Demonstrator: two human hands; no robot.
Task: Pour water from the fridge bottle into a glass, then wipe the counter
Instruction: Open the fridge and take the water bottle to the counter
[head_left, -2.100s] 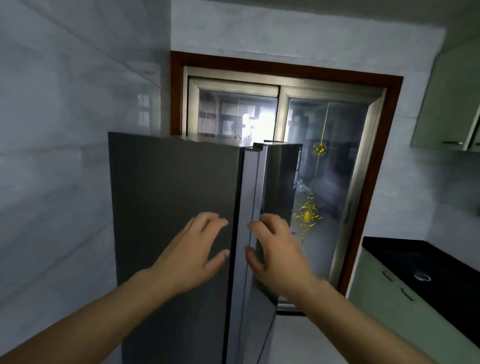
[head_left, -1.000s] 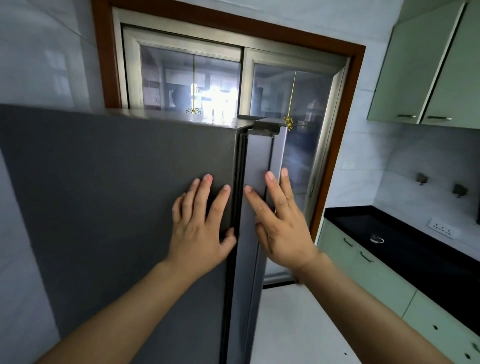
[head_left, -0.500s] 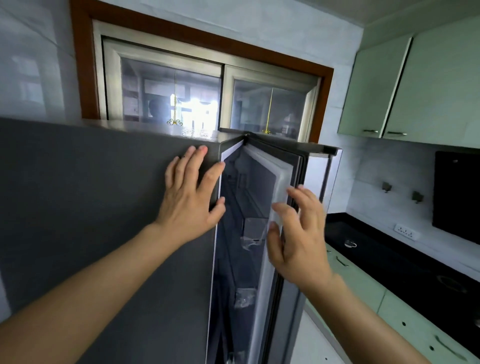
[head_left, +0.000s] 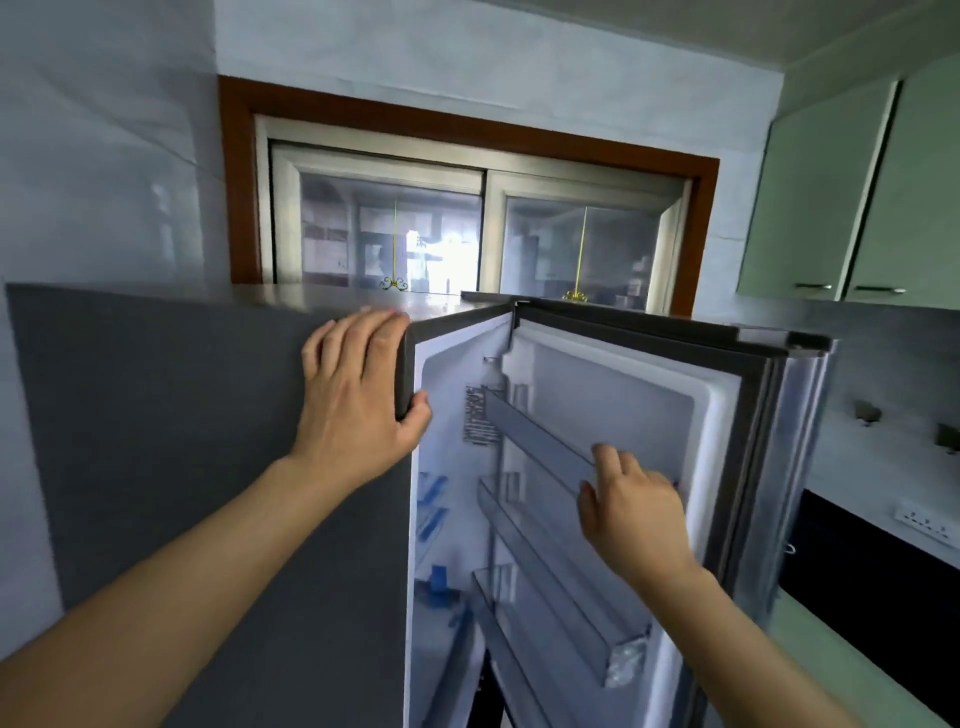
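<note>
Grey fridge opened, bottle not yet found

Nearest, the right hand (head_left: 631, 512) is held with fingers loosely spread, gripping nothing, against the inner face of the open fridge door (head_left: 623, 415), by its clear door shelves (head_left: 550, 530). The left hand (head_left: 358, 395) is laid flat on the grey fridge side (head_left: 208, 441), thumb hooked round its front edge. The opening step is judged in hand; next, the bottle must be located and grasped. No bottle can be made out, so its axis cannot be told. Farther right, the black desk (head_left: 883, 587) is seen.
</note>
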